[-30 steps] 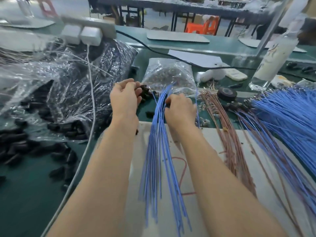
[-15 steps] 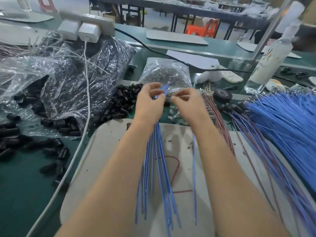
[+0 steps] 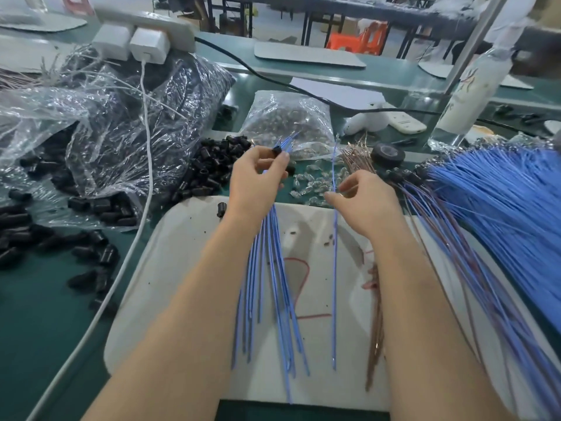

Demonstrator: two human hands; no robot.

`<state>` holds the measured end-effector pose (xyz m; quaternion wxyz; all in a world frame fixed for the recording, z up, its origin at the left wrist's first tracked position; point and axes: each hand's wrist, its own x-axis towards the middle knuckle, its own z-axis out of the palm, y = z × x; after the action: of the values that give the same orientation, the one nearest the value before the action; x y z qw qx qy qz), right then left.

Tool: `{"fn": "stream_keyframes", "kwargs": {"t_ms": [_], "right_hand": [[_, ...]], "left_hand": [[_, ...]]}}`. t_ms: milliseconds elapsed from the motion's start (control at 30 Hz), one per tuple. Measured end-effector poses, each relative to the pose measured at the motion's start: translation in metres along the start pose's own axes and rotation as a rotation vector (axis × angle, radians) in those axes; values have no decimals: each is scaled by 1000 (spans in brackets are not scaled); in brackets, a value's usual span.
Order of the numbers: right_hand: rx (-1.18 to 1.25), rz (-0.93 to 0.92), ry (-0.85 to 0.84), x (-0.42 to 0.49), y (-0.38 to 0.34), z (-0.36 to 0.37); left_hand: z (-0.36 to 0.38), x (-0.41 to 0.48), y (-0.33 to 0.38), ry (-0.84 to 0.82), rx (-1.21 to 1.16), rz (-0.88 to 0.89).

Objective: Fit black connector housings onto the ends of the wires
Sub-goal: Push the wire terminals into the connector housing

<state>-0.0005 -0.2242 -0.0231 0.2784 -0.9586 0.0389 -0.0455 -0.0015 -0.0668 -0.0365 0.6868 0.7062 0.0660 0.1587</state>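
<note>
The left hand (image 3: 255,183) grips a bunch of blue wires (image 3: 273,284) and pinches one black housing (image 3: 276,151) at its fingertips. The right hand (image 3: 364,205) pinches a single blue wire (image 3: 334,268) - the two hands are apart. A pile of black housings (image 3: 209,168) lies on the bench (image 3: 39,314) just left of the left hand - more blue wires (image 3: 501,202) spread out to the right of the right hand.

Left hand (image 3: 258,177): bare, with slender fingers; thumbnail (image 3: 283,159) cut short.
Right hand (image 3: 361,202): bare; its nails are too blurred to tell anything about them.
Left forearm (image 3: 188,314): bare along its whole visible length, from wrist to the lower edge.
Right forearm (image 3: 425,314): bare likewise, from wrist to the lower edge.
</note>
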Motion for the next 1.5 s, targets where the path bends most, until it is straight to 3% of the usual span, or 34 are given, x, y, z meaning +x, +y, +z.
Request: {"fn": "stream_keyframes", "kwargs": {"t_ms": [100,400,533,633,733,800,900,1000,1100,1167,1233,1367,1500], "right_hand": [[-127,47,-68,0,-6,8],[-50,70,110,-1,-10,20],[399,27,252,5,-6,12],[852,63,208,7,-7,7],[1249,148,206,7,-10,2],[1386,194,276,6,-9,0],[1464,229,341,6,-4,-1],[1407,204,219,5,-3,-1],[1128,73,-107,4,-4,5],[1069,58,-210,3,-3,9],[1037,51,-110,4,-1,10],[1147,39,248,8,0,8],[1242,21,225,7,-2,10]], "left_hand": [[0,-1,-3,-4,5,-25],[12,-12,-7,-102,315,237],[14,-13,-5,-137,295,248],[12,-13,-2,-215,179,139],[10,-16,4,-482,-122,-116],[7,-19,4,-713,-283,-234],[6,-21,5,-885,-283,-226],[7,-20,6,-725,-246,-178],[7,-17,5,-583,-157,-108],[7,-17,4,-570,-42,-39],[7,-17,4,-558,61,0],[5,-15,0,-490,255,53],[9,-15,-1,-424,381,137]]}}
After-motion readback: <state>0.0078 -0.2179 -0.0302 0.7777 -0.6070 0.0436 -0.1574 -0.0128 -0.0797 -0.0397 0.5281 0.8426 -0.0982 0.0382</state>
